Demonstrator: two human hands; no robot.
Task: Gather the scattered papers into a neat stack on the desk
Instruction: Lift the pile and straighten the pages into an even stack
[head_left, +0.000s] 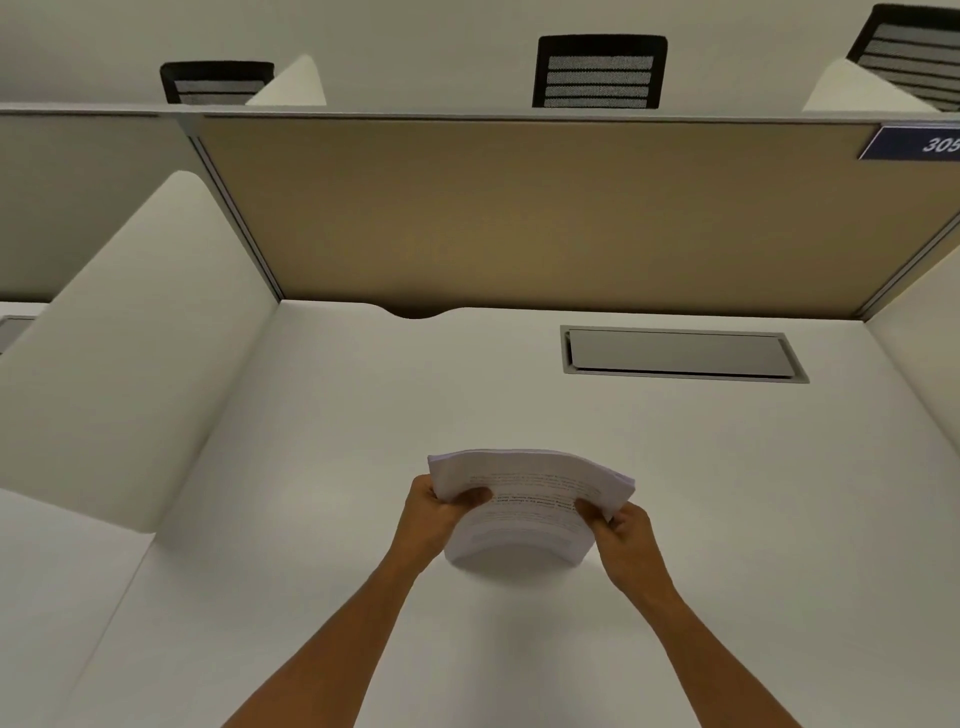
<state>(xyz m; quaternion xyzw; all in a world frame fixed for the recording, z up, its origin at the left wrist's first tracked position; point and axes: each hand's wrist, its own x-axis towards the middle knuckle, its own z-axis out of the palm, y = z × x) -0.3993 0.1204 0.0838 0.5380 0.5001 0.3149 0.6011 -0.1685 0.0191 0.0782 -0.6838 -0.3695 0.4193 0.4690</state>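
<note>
A thick stack of printed white papers (530, 501) is held upright over the middle of the white desk (363, 415), bowed toward me, with its lower edge resting on or just above the desk surface. My left hand (436, 512) grips the stack's left side, thumb across the front sheet. My right hand (621, 525) grips the right side the same way. No loose sheets are visible elsewhere on the desk.
A grey flip-lid cable box (680, 353) is set into the desk at the back right. A tan partition (519, 208) walls the back, with white dividers (130, 343) at the left and right. Black mesh chairs (600, 73) stand beyond the partition.
</note>
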